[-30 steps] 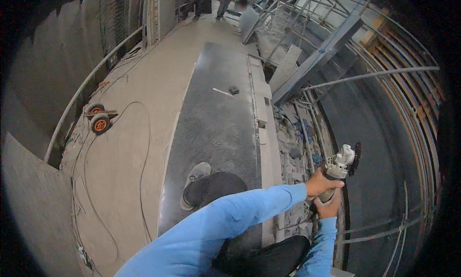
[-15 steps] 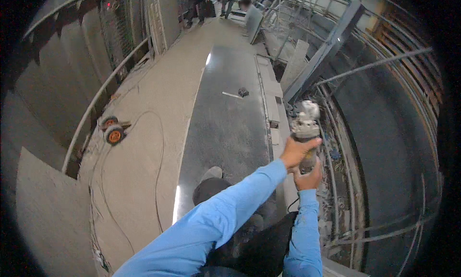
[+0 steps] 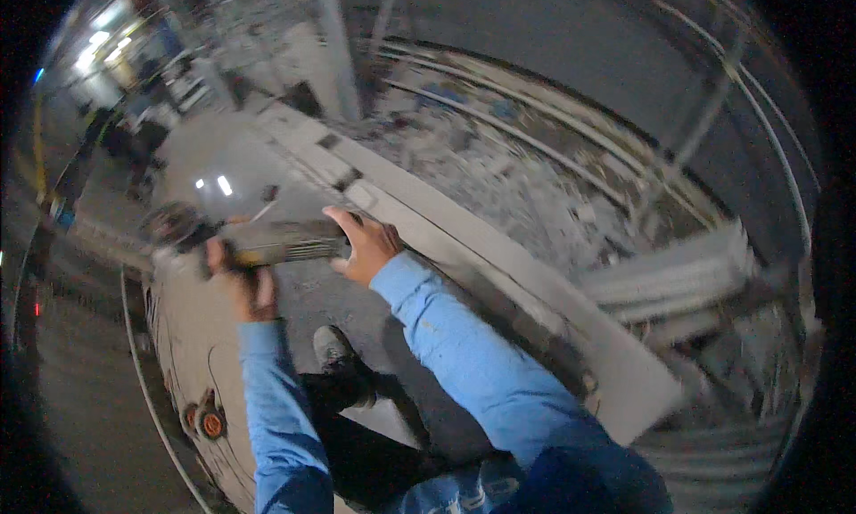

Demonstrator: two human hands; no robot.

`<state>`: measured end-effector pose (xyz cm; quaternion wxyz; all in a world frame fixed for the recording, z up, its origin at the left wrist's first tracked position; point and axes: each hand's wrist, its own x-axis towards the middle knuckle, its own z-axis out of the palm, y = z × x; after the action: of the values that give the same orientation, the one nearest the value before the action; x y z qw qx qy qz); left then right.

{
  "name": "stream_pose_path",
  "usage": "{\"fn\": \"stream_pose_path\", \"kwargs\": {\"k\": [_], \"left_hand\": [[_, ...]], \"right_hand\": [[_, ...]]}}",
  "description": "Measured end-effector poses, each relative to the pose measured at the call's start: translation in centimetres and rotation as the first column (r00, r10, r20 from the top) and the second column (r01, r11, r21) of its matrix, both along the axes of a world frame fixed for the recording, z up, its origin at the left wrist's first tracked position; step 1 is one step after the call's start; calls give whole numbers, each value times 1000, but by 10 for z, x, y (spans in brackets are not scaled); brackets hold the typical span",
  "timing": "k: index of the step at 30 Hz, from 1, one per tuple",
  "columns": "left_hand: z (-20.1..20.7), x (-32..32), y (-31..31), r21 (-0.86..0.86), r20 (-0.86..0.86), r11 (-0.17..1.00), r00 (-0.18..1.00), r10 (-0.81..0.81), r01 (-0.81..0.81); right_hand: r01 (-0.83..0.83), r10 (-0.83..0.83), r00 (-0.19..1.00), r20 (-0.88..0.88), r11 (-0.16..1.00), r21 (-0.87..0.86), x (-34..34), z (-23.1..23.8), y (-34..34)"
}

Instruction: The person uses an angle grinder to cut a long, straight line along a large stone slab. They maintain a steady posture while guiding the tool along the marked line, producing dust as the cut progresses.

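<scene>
An angle grinder (image 3: 299,240) is held up level in front of me, its long body lying across the view. My left hand (image 3: 242,282) is closed round the grinder near its head, which is smeared by motion at the left. At the body's rear end, my right hand (image 3: 373,249) grips with thumb and fingers round the end. Below the tool lies a dark flat slab (image 3: 312,287), with my shoe (image 3: 335,346) on or beside it. A small dark object (image 3: 269,193) and a pale stick (image 3: 263,211) lie on the slab beyond the grinder.
A long pale ledge (image 3: 464,238) runs along the slab's right side, with rubble (image 3: 490,144) and pipes past it. Pale ridged pieces (image 3: 678,273) lie at right. A grey post (image 3: 339,50) stands ahead. Orange-hubbed wheels (image 3: 211,423) and cords lie lower left. People (image 3: 125,139) are far left.
The grinder has swung from the right side over to the left, from upright in view to lying across. My view has turned right; my right hand has shifted to the grinder's rear end.
</scene>
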<state>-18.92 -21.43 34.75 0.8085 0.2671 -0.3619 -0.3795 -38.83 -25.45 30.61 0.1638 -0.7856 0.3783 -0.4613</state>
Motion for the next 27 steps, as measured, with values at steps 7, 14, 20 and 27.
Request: {"fn": "stream_pose_path", "kwargs": {"k": [7,14,20,27], "left_hand": [[-24,-29,-5,-152,-398,945,857,-328,291],[43,-6,0,-47,-304,828,782,-545,559],[47,-28,7,49,-261,712,697,-668,701],[46,-44,29,325,-286,556,639,-714,765]], "right_hand": [[554,-352,639,-683,828,91,-419,-211,8],[927,-799,-63,-598,175,-332,-510,-40,300],[916,-116,-199,-973,-376,-142,-444,-11,435],[530,-436,845,-309,754,388,-170,82,231]]}}
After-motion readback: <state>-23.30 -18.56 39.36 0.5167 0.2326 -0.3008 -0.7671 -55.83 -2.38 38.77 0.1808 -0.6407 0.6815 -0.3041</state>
